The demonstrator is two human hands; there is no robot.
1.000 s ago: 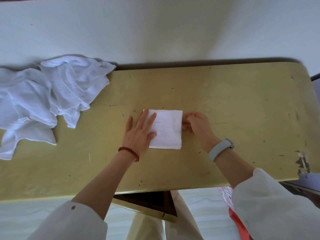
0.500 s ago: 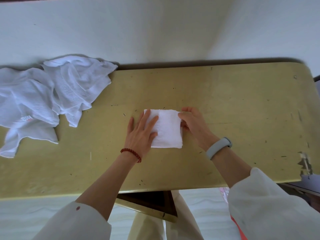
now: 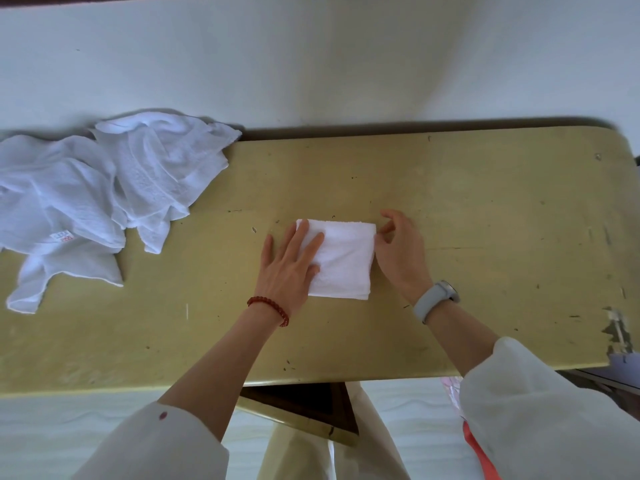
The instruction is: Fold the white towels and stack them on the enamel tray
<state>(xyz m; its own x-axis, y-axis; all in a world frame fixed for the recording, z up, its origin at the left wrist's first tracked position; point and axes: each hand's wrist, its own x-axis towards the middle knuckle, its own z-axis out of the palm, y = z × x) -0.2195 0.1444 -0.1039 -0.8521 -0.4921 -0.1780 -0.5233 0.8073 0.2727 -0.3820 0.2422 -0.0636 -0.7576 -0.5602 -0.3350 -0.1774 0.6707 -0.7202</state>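
table (image 3: 485, 209) under me is scuffed yellow against a white wall (image 3: 311, 64); left hand (image 3: 291, 268) flat on towel (image 3: 346, 261), right hand (image 3: 401, 251) pinching its edge.

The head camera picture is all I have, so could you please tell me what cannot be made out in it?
- Enamel tray: none shows in the head view; it is out of frame.
- Small folded white terry towel: its left part is hidden under the left hand.
- Right hand: whether its fingertips pinch the towel's right edge is unclear.
- Heap of crumpled white towels: cut off by the left edge; their number is unclear.
- Label on the heap: too small to read.
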